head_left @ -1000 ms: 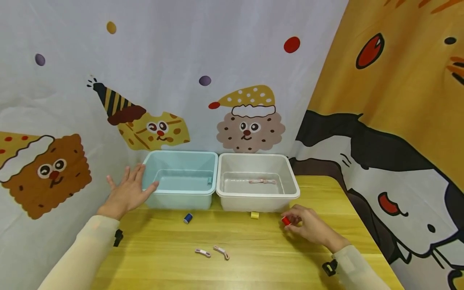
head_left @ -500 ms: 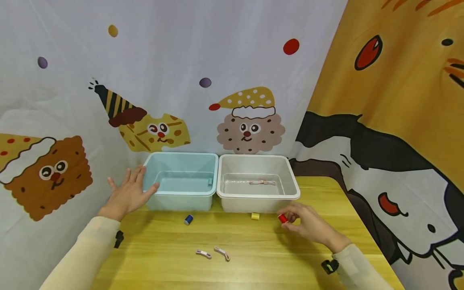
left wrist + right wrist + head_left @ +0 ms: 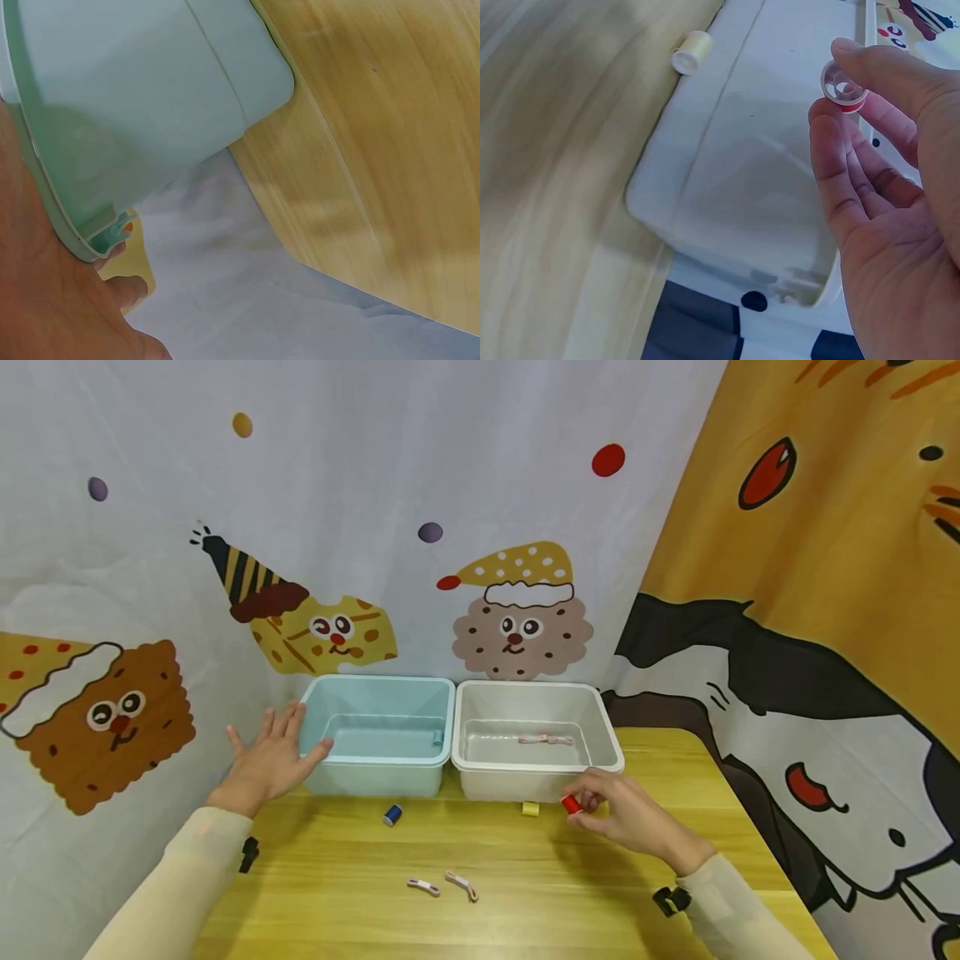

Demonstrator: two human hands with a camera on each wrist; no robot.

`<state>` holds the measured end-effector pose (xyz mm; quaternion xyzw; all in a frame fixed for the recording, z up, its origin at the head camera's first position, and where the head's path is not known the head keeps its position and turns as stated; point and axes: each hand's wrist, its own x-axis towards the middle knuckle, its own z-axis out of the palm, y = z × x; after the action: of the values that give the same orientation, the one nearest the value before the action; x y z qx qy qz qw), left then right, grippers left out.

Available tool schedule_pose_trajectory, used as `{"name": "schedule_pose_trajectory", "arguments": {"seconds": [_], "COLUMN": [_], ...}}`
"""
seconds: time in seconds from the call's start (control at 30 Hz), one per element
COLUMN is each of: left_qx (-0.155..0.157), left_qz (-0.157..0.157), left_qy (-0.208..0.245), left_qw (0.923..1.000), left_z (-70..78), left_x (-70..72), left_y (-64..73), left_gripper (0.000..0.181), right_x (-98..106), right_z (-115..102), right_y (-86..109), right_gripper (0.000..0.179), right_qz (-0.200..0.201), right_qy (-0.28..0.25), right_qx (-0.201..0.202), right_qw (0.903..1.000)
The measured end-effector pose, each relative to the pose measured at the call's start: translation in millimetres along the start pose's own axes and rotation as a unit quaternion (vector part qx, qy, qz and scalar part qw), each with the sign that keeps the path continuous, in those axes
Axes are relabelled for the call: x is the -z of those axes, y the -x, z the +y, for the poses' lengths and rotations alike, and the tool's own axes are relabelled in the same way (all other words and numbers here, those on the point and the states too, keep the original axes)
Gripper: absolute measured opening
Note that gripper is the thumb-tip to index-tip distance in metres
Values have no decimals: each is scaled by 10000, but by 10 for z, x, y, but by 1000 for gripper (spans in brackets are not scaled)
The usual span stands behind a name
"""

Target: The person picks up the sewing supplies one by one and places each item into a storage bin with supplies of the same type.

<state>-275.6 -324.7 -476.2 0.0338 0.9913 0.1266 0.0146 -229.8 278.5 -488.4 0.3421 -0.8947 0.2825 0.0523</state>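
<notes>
Between thumb and fingertips my right hand (image 3: 626, 810) pinches a red thread spool (image 3: 572, 804), held in front of the white bin (image 3: 540, 783). In the right wrist view the spool's clear round end (image 3: 844, 82) faces the camera. My left hand (image 3: 270, 760) rests with spread fingers on the left rim of the light blue bin (image 3: 375, 777). A yellow thread spool (image 3: 530, 809) lies against the foot of the white bin. On the table before the blue bin is a dark blue spool (image 3: 392, 815).
Two folded pale elastic bands, one straighter (image 3: 423, 887) and one bent (image 3: 461, 886), lie on the wooden table (image 3: 337, 910). Another pinkish band (image 3: 546, 739) is inside the white bin. A teal spool (image 3: 437, 737) sits in the blue bin. A printed curtain (image 3: 360, 468) hangs behind.
My right hand has moved left and slightly up with the red spool, closer to the yellow one. The left hand stays on the blue bin's rim.
</notes>
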Motion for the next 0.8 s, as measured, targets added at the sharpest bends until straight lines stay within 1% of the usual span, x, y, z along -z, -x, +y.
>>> {"name": "schedule_pose_trajectory", "arguments": {"seconds": [0.2, 0.4, 0.63, 0.8], "left_qx": [-4, -20, -19, -8], "left_qz": [11, 32, 45, 26], "left_qy": [-20, 23, 49, 43], "left_qw": [10000, 10000, 10000, 10000], "left_z": [-1, 2, 6, 6], "left_x": [3, -3, -4, -2], "left_y": [1, 0, 1, -3], "left_gripper": [119, 119, 119, 119], "right_x": [8, 6, 4, -4], "right_z": [-65, -156, -260, -285], "right_y": [-123, -230, -383, -504], "right_gripper": [32, 30, 30, 31], "right_qz": [-76, -122, -157, -104], "right_qy": [-126, -131, -177, -119], "right_qx": [20, 65, 244, 496], "right_qw": [9999, 9998, 9994, 9986]}}
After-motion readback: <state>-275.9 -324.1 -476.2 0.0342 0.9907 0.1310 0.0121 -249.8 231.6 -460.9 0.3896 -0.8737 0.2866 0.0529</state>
